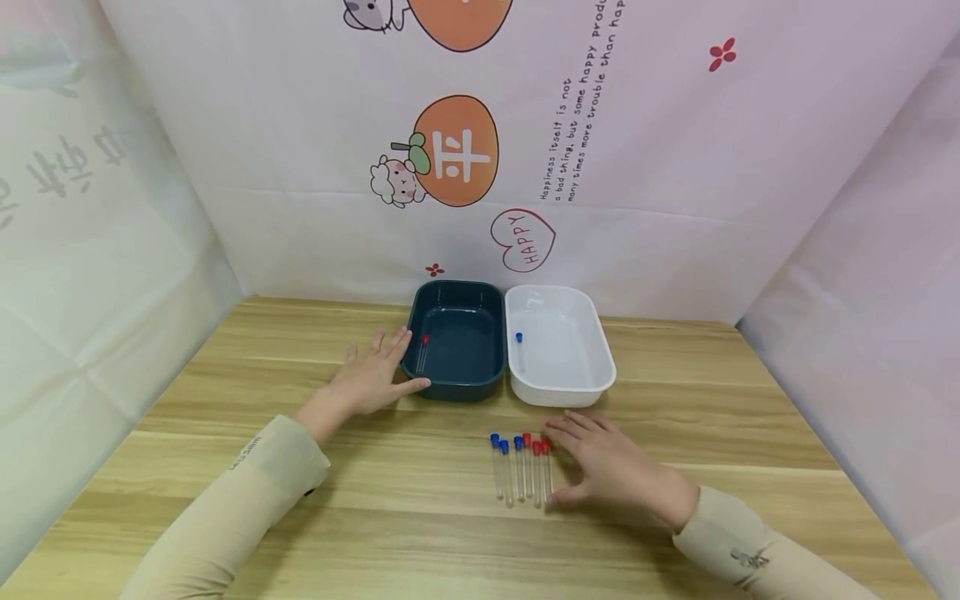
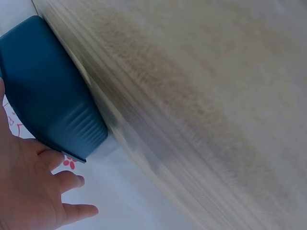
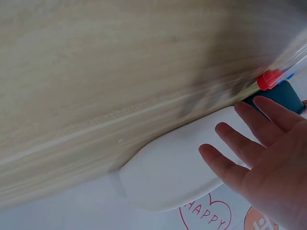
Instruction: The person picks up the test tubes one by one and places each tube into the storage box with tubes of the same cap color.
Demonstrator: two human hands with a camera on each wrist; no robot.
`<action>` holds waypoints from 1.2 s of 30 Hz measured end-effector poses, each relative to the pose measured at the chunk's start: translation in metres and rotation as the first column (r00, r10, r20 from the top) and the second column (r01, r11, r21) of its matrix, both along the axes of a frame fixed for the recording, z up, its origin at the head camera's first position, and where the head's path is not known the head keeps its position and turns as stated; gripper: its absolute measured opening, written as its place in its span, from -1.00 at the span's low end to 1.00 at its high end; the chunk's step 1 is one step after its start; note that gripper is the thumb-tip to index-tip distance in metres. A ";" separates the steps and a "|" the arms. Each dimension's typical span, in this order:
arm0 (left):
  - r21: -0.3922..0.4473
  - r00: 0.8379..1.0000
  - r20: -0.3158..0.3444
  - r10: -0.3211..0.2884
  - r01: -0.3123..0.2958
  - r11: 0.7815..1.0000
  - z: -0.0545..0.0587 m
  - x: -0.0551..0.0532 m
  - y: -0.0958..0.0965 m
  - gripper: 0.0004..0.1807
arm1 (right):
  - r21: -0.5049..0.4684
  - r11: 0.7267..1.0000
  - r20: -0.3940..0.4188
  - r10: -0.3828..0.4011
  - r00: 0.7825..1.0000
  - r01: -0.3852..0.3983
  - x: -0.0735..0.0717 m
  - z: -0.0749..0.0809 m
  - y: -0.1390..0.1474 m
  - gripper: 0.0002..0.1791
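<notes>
My left hand [image 1: 366, 381] rests at the left front corner of the dark teal bin [image 1: 459, 388], fingers spread, thumb along its front rim. Inside that bin lies a red-capped test tube [image 1: 423, 353]. My right hand [image 1: 611, 462] is just right of a row of clear test tubes, its fingers extended and parted. Nearest to it is a tube with a red cap [image 1: 545, 446]; whether the fingertips touch it I cannot tell. The row has three blue caps on the left, such as the blue cap [image 1: 495, 438], and three red ones on the right.
A white bin [image 1: 561, 397] stands against the teal bin's right side, with a blue-capped tube [image 1: 519, 338] at its left wall. Both bins sit at the back of the wooden table [image 1: 375, 517]. A printed white cloth [image 1: 645, 242] hangs behind them.
</notes>
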State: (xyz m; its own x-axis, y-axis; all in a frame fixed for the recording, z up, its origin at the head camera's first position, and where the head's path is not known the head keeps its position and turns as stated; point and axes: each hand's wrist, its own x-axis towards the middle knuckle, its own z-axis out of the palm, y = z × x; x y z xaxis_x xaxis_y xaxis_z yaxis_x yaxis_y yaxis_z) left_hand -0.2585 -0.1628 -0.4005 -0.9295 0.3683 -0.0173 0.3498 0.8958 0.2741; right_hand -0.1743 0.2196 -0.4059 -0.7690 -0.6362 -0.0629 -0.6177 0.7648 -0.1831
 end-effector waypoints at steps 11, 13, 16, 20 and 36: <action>0.000 1.000 -0.002 0.003 -0.003 1.000 -0.002 -0.001 -0.002 0.14 | 0.014 1.000 0.022 0.004 1.000 -0.005 -0.001 -0.003 -0.004 0.20; -0.001 1.000 -0.003 0.001 -0.001 1.000 -0.002 -0.002 -0.002 0.14 | 0.010 1.000 0.020 0.003 1.000 -0.003 -0.001 -0.003 -0.004 0.19; 0.000 1.000 -0.001 -0.003 0.003 1.000 -0.002 -0.002 -0.002 0.16 | 0.001 1.000 0.025 -0.005 1.000 0.005 -0.001 -0.003 -0.004 0.17; 0.005 1.000 0.004 -0.007 0.007 1.000 -0.001 -0.002 -0.002 0.17 | -0.005 1.000 0.038 -0.026 0.999 0.026 -0.001 -0.003 -0.004 0.17; -0.002 1.000 -0.001 -0.013 0.013 1.000 -0.001 -0.003 -0.002 0.18 | -0.026 0.999 -0.048 0.024 0.999 -0.025 -0.003 0.022 -0.009 0.19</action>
State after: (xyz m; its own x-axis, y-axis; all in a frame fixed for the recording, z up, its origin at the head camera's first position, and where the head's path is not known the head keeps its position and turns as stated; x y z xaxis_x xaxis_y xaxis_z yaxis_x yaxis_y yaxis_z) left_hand -0.2613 -0.1651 -0.4017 -0.9245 0.3808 -0.0166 0.3623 0.8914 0.2722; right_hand -0.1771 0.2110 -0.3837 -0.7547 -0.6559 -0.0092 -0.6450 0.7445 -0.1724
